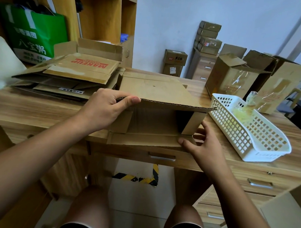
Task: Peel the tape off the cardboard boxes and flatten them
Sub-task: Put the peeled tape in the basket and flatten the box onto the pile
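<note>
An open brown cardboard box (156, 91) lies on its side at the desk's near edge, its open end facing me with flaps spread. My left hand (104, 109) grips the top flap's left corner, thumb over the corrugated edge. My right hand (202, 144) rests with straight fingers against the bottom flap and the right side flap at the box's lower right corner. To the left lies a stack of flattened boxes (75, 75), the top one printed MAKEUP. A white plastic basket (250, 129) at right holds crumpled peeled tape (242, 113).
Taped upright boxes (235, 78) stand at the desk's back right. A green bag (35, 36) sits by a wooden shelf at back left. More boxes (175, 62) are stacked against the far wall. Desk drawers (261, 184) lie below; my knees are under the desk.
</note>
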A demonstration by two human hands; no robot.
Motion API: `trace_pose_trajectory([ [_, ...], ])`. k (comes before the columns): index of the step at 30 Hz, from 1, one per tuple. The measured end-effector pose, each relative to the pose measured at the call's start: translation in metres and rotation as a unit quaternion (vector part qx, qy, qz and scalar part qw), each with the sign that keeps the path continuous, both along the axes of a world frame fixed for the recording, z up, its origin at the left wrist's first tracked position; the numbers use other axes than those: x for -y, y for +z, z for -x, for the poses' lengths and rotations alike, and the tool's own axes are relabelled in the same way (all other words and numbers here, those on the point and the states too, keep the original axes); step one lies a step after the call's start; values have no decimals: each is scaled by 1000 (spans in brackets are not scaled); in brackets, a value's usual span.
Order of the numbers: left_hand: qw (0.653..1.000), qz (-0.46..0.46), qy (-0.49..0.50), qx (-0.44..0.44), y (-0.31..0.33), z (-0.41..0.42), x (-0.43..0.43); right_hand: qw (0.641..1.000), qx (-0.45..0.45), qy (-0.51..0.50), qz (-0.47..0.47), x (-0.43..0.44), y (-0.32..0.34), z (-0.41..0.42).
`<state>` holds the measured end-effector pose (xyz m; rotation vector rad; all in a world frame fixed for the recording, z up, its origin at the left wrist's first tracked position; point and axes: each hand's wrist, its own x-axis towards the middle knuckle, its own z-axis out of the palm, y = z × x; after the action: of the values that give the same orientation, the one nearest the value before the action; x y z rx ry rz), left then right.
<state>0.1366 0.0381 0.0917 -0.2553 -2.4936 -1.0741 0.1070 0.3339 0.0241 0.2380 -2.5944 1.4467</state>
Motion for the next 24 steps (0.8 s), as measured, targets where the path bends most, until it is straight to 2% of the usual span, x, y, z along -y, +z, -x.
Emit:
trace_pose_trajectory([
  [4,1000,-8,-6,1,-1,2,3,999,-13,-20,36,9,2,4],
  [14,1000,5,-12,-16,-6,4,3,995,-57,-78,39,20,1,3],
  [24,1000,0,-23,-15,-7,4,4,995,-67,-16,72,-4,-12,1],
])
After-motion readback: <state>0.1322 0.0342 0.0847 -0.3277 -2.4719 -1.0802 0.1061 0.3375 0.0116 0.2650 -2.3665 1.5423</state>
